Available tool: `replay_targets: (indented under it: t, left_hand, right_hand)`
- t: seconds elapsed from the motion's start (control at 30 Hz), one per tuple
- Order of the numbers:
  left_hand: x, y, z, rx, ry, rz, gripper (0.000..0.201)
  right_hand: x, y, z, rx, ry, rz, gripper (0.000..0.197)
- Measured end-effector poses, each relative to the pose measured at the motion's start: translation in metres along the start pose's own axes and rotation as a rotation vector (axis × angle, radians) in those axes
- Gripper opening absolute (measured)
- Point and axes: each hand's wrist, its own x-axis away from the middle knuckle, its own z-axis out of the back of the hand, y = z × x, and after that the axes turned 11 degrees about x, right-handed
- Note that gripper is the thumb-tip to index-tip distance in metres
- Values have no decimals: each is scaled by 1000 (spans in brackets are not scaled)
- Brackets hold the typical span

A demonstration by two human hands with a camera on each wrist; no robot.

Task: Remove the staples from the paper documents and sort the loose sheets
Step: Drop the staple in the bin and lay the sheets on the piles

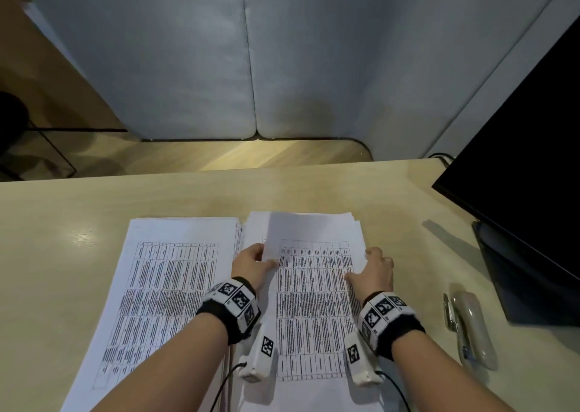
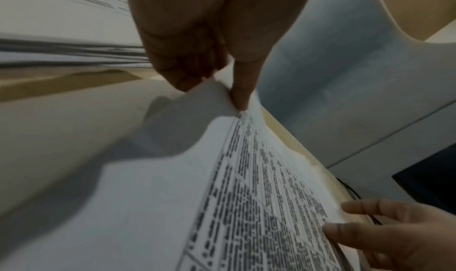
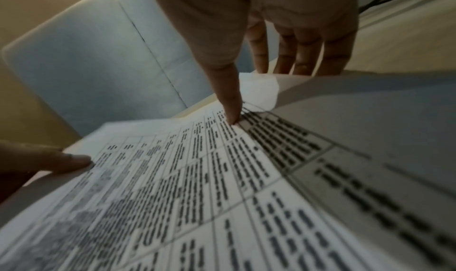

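Two stacks of printed sheets lie side by side on the table: a left stack [image 1: 163,286] and a right stack [image 1: 314,333]. The top sheet [image 1: 310,255] of the right stack is lifted and curls at its far left corner. My left hand [image 1: 262,256] pinches the sheet's left edge between thumb and fingers [image 2: 237,91]. My right hand [image 1: 357,267] holds its right edge, thumb [image 3: 229,103] on top and fingers reaching under the sheet [image 3: 172,177]. No staple can be made out.
A grey stapler [image 1: 474,330] lies on the table [image 1: 62,223] to the right of the papers, with a small metal tool [image 1: 449,311] beside it. A black monitor [image 1: 527,167] stands at the right. Grey cushions [image 1: 219,51] rise behind the table.
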Motion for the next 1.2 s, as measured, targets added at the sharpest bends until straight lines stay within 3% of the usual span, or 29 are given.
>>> replay_targets:
  t: [0.1,0.17,0.23,0.3,0.4,0.5,0.6,0.7,0.77,1.07,1.2]
  left_hand:
    - [8,2,2,264,-132,-27,20]
    - [11,4,3,344,-199,-33,27]
    - [13,5,5,358,-214,-19,30]
    - [17,7,8,355,-217,12,32]
    - [21,14,7,178,-168,-91,59]
    - [26,34,-4,-188,-48,-393,88]
    - [40,63,-24,-463,-161,-580,68]
    - [53,81,-46,-462,-368,-484,33]
    - [58,86,-56,-424,-434,-452,21]
    - [69,82,-71,-299,-590,-309,15]
    - [68,83,-65,-346,-617,-276,25]
  right_hand:
    - [-6,9,2,-149,28,17,70]
    - [-8,13,9,-403,16,46,66]
    - [-5,14,23,-701,-36,83,37]
    - [-1,18,41,-845,-93,120,15]
    - [9,26,62,-943,-165,194,17]
    - [17,35,75,-932,-240,284,17]
    - [22,43,78,-825,-277,360,18]
    - [28,47,78,-783,-301,376,17]
    - [34,49,80,-787,-317,393,14]
    - [51,45,86,-841,-319,390,7]
    - [54,43,88,-871,-350,382,10]
